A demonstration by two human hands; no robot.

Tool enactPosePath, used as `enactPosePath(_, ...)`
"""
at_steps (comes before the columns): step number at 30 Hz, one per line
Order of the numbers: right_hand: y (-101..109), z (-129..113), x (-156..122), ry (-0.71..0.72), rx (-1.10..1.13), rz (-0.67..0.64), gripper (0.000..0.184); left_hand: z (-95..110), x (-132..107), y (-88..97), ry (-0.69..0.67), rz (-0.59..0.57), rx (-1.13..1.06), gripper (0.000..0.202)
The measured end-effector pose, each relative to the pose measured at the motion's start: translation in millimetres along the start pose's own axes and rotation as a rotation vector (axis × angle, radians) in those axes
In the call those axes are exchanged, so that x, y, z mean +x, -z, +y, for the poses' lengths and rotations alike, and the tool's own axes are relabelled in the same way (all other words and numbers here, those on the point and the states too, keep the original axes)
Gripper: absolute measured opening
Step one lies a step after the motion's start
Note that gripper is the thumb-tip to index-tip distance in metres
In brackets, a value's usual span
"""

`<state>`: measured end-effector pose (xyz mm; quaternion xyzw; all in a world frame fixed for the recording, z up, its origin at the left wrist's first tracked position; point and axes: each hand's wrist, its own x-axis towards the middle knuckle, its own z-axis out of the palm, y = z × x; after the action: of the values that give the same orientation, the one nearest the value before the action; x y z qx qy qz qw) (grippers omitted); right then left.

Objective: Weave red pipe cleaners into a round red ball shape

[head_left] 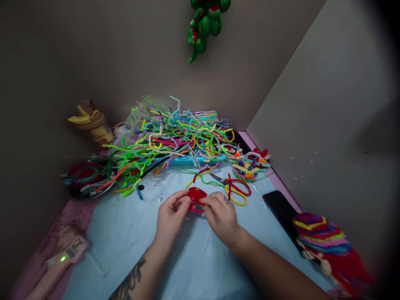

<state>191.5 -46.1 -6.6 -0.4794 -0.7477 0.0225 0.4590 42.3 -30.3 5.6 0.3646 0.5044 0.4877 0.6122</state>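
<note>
Both hands meet over the middle of the blue cloth, pinching a small red fuzzy piece [197,194], apparently shaped from pipe cleaner. A pinkish-red loop shows at its lower edge. My left hand [174,209] grips its left side between thumb and fingers. On the opposite side, my right hand [221,214] holds its edge with closed fingers. Just beyond the right hand lie scissors [246,187] with red and yellow on the handles. Short cut pipe cleaners [203,177] in red, green and yellow lie beside the blades.
A tangled heap of pipe cleaners [181,137] fills a blue tray [187,161] at the back. Left are a dark bowl [103,189] and a glue gun [67,256]. Right are colourful fuzzy pieces [250,166], a black phone [283,212] and a striped fuzzy item [325,237].
</note>
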Motion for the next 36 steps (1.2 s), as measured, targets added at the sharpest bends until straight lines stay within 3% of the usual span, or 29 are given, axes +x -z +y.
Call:
enactPosePath(18,-2.1,3.3,-2.4,-0.055,-0.022,-0.11,0.012,-2.1,-2.5,-1.1,-0.037,-0.028,-0.03,0.041)
enactPosePath(36,-2.5,-2.7,-1.1,-0.01,-0.021,-0.01,0.013,-7.1,-2.5,-1.1,0.042,-0.125,-0.06,0.047)
